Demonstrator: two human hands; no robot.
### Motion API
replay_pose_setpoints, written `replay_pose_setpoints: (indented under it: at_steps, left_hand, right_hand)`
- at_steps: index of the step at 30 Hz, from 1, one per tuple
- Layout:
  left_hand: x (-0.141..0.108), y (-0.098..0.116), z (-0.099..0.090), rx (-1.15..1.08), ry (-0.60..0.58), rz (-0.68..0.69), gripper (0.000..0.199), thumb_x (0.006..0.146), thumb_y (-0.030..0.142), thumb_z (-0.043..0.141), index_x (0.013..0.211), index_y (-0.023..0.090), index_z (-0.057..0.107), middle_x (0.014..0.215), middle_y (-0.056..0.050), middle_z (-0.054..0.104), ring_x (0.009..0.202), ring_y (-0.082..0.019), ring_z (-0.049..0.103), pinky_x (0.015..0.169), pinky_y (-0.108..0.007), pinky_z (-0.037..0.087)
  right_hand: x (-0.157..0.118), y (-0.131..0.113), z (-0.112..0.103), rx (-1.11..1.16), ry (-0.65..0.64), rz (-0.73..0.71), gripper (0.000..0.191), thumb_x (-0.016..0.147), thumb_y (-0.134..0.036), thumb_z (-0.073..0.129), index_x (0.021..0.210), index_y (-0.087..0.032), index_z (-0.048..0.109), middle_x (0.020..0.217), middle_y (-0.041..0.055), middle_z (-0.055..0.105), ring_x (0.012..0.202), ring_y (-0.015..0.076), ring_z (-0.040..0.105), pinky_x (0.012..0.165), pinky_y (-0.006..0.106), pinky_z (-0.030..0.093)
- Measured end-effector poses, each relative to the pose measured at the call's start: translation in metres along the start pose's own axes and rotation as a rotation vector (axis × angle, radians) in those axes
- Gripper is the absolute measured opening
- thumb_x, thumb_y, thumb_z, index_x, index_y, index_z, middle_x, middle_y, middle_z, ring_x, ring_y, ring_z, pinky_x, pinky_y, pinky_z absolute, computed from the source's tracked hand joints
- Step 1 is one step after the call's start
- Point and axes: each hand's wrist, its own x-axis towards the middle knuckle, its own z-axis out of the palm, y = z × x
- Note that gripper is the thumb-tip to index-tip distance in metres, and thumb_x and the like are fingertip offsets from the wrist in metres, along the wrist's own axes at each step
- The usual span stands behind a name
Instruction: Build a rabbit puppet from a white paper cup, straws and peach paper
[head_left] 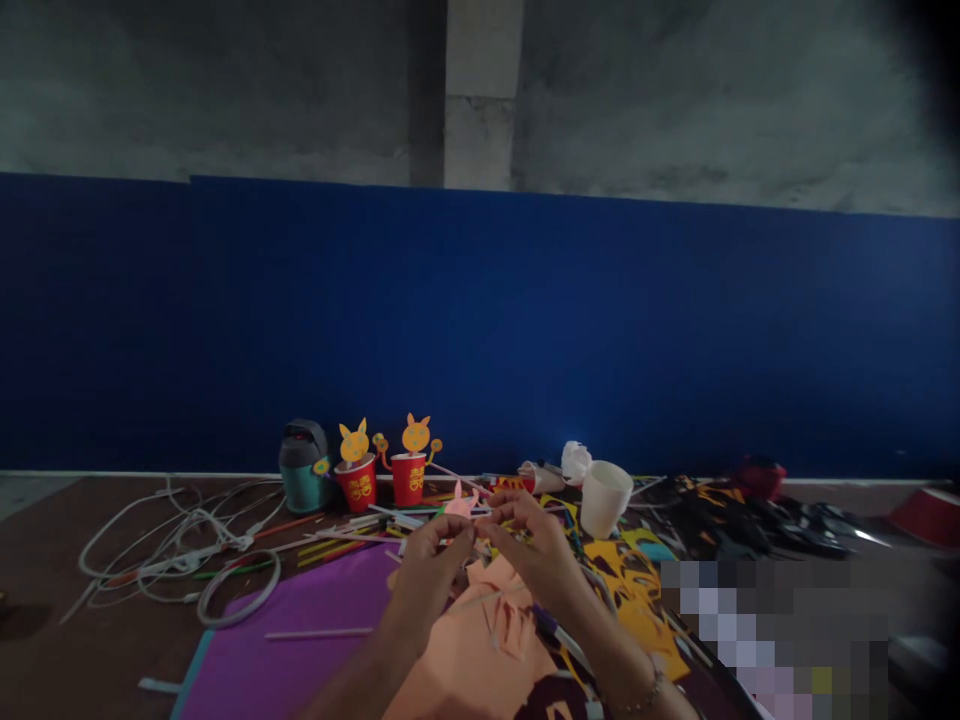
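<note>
Near the middle of the cluttered table, my left hand (pixel 437 560) and my right hand (pixel 531 540) meet at the fingertips. Both hands are closed in a pinch around a small pink paper shape (pixel 460 501) with two pointed ears, which stands up between them. Its lower part is hidden by the fingers. Below the hands lies peach paper (pixel 469 655) with cut and crumpled pieces on it. Purple paper (pixel 300 635) spreads to the left, with a thin pale stick (pixel 319 634) on top.
Two red cups (pixel 358 486) with orange animal faces stand behind, beside a teal container (pixel 304 470). White cables (pixel 169 545) coil at left. A white cup (pixel 604 500), yellow paper scraps (pixel 637 605) and dark items (pixel 724 515) lie right. A blue wall panel (pixel 480 330) rises behind.
</note>
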Motion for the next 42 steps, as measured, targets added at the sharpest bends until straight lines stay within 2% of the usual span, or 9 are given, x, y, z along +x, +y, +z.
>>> replay_pose_setpoints:
  at_steps: [7,8,10,12,14,17,25,31,42]
  left_hand:
    - [-0.001,-0.001,0.000,0.012,-0.017,0.008,0.025,0.072,0.041,0.067,0.074,0.017,0.060,0.051,0.008,0.046,0.035,-0.003,0.035,0.039,-0.016,0.027]
    - [-0.001,-0.001,-0.001,0.016,-0.024,0.011,0.025,0.073,0.040,0.066,0.075,0.017,0.060,0.051,0.008,0.046,0.036,-0.003,0.035,0.039,-0.016,0.028]
    - [0.000,-0.002,-0.002,0.019,-0.030,0.017,0.024,0.073,0.041,0.065,0.078,0.017,0.060,0.052,0.007,0.048,0.036,-0.004,0.036,0.039,-0.017,0.029]
    - [0.000,-0.003,-0.003,0.032,-0.036,0.035,0.025,0.074,0.042,0.065,0.079,0.018,0.059,0.053,0.006,0.049,0.037,-0.004,0.039,0.039,-0.017,0.030]
    - [0.000,-0.004,-0.003,0.051,-0.044,0.059,0.025,0.074,0.042,0.065,0.077,0.018,0.059,0.055,0.006,0.049,0.039,-0.005,0.041,0.040,-0.017,0.031]
    - [-0.001,-0.003,-0.003,0.086,-0.060,0.069,0.027,0.075,0.043,0.065,0.072,0.018,0.057,0.057,0.006,0.048,0.040,-0.004,0.040,0.041,-0.016,0.031]
    - [0.000,0.001,-0.004,0.006,-0.110,0.052,0.032,0.074,0.047,0.067,0.071,0.017,0.057,0.057,0.006,0.049,0.040,-0.004,0.037,0.041,-0.016,0.030]
    - [0.003,-0.002,-0.004,0.021,-0.081,0.003,0.034,0.071,0.049,0.068,0.072,0.016,0.060,0.056,0.006,0.049,0.039,-0.004,0.039,0.040,-0.017,0.030]
    - [0.007,-0.009,-0.006,0.026,-0.059,0.009,0.030,0.070,0.045,0.069,0.068,0.018,0.056,0.052,0.007,0.051,0.036,-0.005,0.042,0.039,-0.018,0.033]
  right_hand:
    - [-0.002,0.002,0.001,-0.113,0.053,-0.154,0.008,0.079,-0.019,0.058,0.072,-0.018,0.061,0.088,0.0057,0.062,0.088,0.0207,0.058,0.081,0.032,0.044]
    - [-0.003,0.001,0.002,-0.111,0.063,-0.152,0.003,0.079,-0.019,0.058,0.077,-0.019,0.060,0.086,0.0053,0.062,0.086,0.0202,0.058,0.079,0.032,0.044]
    - [-0.004,0.001,0.003,-0.072,0.081,-0.106,0.015,0.079,-0.021,0.059,0.094,-0.019,0.058,0.084,0.0041,0.063,0.081,0.0190,0.059,0.075,0.031,0.046]
    - [-0.004,0.001,0.003,-0.005,0.044,-0.028,0.022,0.079,-0.025,0.060,0.099,-0.018,0.057,0.081,0.0030,0.064,0.075,0.0175,0.059,0.069,0.028,0.046]
    - [-0.002,0.001,0.001,0.055,-0.044,0.046,0.015,0.079,-0.030,0.061,0.085,-0.017,0.059,0.072,0.0011,0.062,0.066,0.0152,0.057,0.061,0.025,0.044]
    - [-0.001,-0.002,-0.002,0.091,-0.131,0.082,0.019,0.077,-0.031,0.063,0.067,-0.016,0.058,0.061,-0.0015,0.057,0.059,0.0125,0.051,0.056,0.023,0.039]
    - [0.001,-0.002,-0.001,0.399,-0.256,0.194,0.028,0.074,-0.041,0.066,0.066,-0.016,0.057,0.061,-0.0022,0.056,0.058,0.0109,0.050,0.058,0.023,0.039]
    - [0.001,0.010,0.006,0.339,-0.148,0.136,0.025,0.078,-0.040,0.062,0.070,-0.016,0.058,0.062,-0.0023,0.056,0.057,0.0109,0.050,0.056,0.023,0.039]
    - [0.003,0.010,0.007,0.386,-0.087,0.200,0.031,0.072,-0.046,0.068,0.069,-0.016,0.062,0.063,-0.0007,0.060,0.061,0.0136,0.055,0.061,0.025,0.043]
